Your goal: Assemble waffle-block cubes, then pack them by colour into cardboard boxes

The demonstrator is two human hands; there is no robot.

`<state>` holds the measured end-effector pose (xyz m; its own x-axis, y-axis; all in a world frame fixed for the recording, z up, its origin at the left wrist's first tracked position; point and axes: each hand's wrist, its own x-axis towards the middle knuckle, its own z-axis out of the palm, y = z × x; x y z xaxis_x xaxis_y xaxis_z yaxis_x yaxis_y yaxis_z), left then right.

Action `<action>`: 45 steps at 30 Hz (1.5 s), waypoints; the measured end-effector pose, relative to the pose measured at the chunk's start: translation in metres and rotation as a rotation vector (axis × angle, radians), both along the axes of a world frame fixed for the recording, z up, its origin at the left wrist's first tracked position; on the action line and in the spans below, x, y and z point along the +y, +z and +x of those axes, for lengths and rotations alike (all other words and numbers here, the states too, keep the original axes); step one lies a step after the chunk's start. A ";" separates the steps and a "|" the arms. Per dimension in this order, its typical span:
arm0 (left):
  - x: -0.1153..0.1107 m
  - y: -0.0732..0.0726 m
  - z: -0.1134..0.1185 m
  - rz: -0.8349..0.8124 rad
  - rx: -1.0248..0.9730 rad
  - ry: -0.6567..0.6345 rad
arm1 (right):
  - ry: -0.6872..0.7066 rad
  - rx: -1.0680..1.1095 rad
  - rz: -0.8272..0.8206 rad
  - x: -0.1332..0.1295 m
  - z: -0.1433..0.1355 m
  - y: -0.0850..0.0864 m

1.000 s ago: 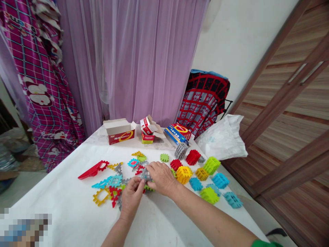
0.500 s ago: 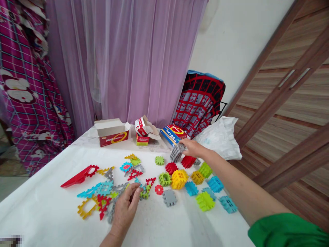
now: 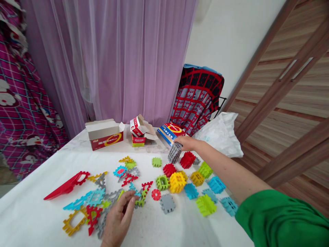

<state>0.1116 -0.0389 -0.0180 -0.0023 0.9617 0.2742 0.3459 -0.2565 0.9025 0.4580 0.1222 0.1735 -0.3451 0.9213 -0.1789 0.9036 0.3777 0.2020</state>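
Note:
My right hand reaches to the far side of the table and grips a stack of grey interlocking toy panels. Just nearer lie stacked red panels and another red stack. My left hand rests low at the table's front, fingers loosely curled and thumb apart, with nothing visible in it. Beside it are loose pieces: a red triangle, a yellow frame, a blue window panel and a green triangle, plus grey ones partly hidden by the hand.
Yellow, blue and lime stacks stand at right. A long red piece lies left. Along the back are an open red box, small cartons, a blue-red box and a white bag.
The view has shifted slightly, so the table items appear a little displaced. My right hand still holds the grey stack near the red ones. My left hand stays by the loose pieces.

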 end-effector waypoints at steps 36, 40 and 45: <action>0.003 -0.001 0.000 -0.039 -0.021 -0.015 | 0.019 -0.003 0.010 0.002 0.008 -0.005; 0.003 -0.002 0.001 -0.062 -0.042 -0.015 | -0.010 -0.012 0.036 -0.001 0.006 0.009; 0.004 0.004 0.003 -0.076 -0.083 0.022 | 0.026 0.009 0.066 -0.011 -0.028 0.023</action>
<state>0.1148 -0.0351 -0.0136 -0.0435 0.9791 0.1988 0.2742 -0.1797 0.9447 0.4299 0.1110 0.1964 -0.3702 0.9218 -0.1153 0.8956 0.3871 0.2192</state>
